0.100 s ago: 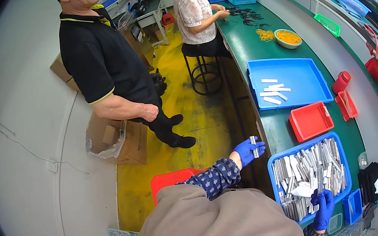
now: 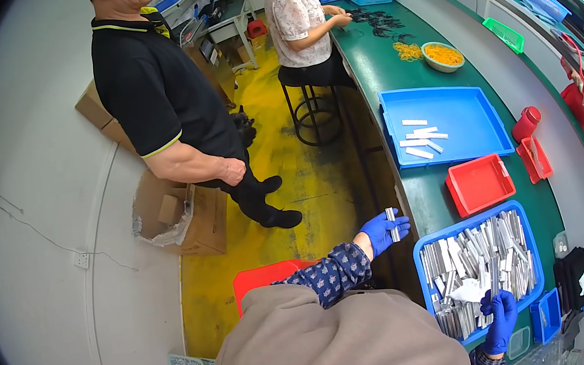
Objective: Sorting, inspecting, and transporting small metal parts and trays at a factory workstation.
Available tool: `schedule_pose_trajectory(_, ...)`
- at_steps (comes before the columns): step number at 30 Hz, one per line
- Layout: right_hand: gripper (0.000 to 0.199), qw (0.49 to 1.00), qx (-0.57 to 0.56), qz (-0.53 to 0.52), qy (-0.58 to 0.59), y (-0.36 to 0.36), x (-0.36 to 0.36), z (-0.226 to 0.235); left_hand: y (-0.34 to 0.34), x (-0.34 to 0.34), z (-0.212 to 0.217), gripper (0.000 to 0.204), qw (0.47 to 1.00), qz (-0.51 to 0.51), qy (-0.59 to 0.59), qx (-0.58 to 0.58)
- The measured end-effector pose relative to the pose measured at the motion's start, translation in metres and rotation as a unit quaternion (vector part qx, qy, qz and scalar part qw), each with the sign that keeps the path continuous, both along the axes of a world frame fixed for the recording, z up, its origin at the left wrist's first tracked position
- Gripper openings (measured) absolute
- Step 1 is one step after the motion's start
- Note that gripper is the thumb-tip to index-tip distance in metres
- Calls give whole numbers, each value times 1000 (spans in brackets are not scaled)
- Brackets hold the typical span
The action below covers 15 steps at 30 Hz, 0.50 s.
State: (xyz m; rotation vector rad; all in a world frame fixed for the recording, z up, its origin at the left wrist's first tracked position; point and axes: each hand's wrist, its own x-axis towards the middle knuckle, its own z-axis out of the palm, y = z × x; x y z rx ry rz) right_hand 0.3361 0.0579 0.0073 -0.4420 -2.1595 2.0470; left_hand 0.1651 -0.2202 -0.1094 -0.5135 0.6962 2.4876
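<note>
Your left hand (image 2: pixel 382 231), in a blue glove, is pinching a small silver metal strip (image 2: pixel 392 224) and holding it up off the counter's near left edge. Your right hand (image 2: pixel 503 317), also gloved, is down in the blue tray (image 2: pixel 422 257) at the near end of the green counter (image 2: pixel 394 56). Its fingers are curled around some of the pile of metal strips (image 2: pixel 482 260) there, but I cannot tell how tight the grip is.

The strip looks stiff, light and smooth, so it could slip. Pinch it by its long sides near the middle.

Farther along sit a red tray (image 2: pixel 479 184) and a bigger blue tray (image 2: pixel 444 97) with a few white pieces (image 2: pixel 422 138). A person in a black shirt (image 2: pixel 152 90) stands on the yellow floor (image 2: pixel 307 180).
</note>
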Motion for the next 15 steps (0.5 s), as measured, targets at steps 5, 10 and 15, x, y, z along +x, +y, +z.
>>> schedule_pose_trajectory(5,13,1000,9,0,-4,-2,1,1,-1,0,-4,43,1000,-4,12,-4)
schedule_pose_trajectory(10,12,1000,8,-23,-12,-3,5,0,-2,3,-1,41,1000,-11,5,10)
schedule_pose_trajectory(15,11,1000,16,-24,-2,-2,8,4,3,-4,-15,37,998,-36,13,47)
